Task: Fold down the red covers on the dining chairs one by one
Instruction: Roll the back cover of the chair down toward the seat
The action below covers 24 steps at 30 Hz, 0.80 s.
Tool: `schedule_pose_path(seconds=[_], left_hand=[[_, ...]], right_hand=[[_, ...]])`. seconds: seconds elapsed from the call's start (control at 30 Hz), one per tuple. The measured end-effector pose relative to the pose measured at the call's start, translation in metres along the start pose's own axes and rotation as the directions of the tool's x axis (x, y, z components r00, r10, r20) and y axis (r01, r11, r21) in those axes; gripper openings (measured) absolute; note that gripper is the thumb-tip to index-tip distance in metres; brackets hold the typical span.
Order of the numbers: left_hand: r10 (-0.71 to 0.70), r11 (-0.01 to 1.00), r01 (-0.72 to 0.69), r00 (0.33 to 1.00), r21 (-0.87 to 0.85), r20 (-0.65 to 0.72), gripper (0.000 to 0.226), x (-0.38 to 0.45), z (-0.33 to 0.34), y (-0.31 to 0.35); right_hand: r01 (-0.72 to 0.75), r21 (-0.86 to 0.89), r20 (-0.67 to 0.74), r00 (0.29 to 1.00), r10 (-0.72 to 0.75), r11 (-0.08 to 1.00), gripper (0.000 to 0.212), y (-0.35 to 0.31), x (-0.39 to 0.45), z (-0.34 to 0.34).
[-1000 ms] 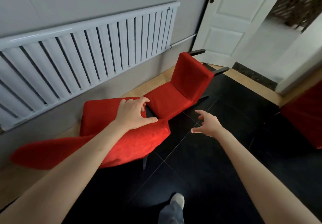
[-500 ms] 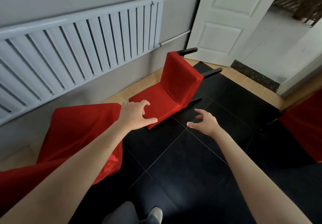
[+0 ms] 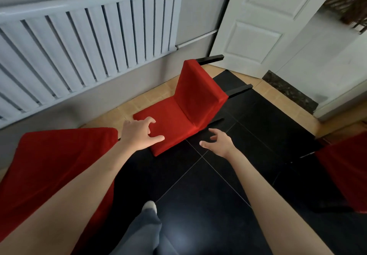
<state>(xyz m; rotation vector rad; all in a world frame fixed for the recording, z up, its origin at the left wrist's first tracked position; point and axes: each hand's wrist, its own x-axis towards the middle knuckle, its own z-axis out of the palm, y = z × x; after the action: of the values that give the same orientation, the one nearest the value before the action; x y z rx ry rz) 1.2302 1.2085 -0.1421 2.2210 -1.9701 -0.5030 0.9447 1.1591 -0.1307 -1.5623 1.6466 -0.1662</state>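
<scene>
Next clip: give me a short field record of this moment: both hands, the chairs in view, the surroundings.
left hand: open, fingers spread, in front of the tipped chair's red cover, holding nothing; contact cannot be told
right hand: open, loosely curled, over the black floor, holding nothing
tipped chair: lying on its back near the door, red cover on, black legs pointing toward the door
near chair: red-covered, at lower left
third chair: red, partly cut off at right edge
radiator: on wall, upper left
door: white, open

White radiator (image 3: pixel 85 42) on wall; door (image 3: pixel 264 22) ajar; black floor tiles (image 3: pixel 218 205).
</scene>
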Motion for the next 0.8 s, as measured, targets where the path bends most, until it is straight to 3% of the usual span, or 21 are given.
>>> schedule_pose_path(seconds=[0.4, 0.6, 0.8], left_hand=[[-0.118, 0.985, 0.117, 0.993, -0.123, -0.003, 0.071, 0.122, 0.018, 0.015], [-0.276, 0.939, 0.266, 0.961, -0.217, -0.017, 0.070, 0.169, 0.046, 0.039], [-0.446, 0.846, 0.443, 0.893, -0.298, 0.062, 0.073, 0.211, 0.097, 0.059]], right_hand=[[0.063, -0.059, 0.099, 0.993, -0.057, 0.996, 0.081, -0.024, 0.141, -0.046], [0.147, -0.118, 0.227, 0.967, -0.117, 0.982, 0.081, -0.018, 0.223, -0.064], [0.200, -0.199, 0.365, 0.924, -0.116, 0.959, 0.082, 0.009, 0.303, -0.061]])
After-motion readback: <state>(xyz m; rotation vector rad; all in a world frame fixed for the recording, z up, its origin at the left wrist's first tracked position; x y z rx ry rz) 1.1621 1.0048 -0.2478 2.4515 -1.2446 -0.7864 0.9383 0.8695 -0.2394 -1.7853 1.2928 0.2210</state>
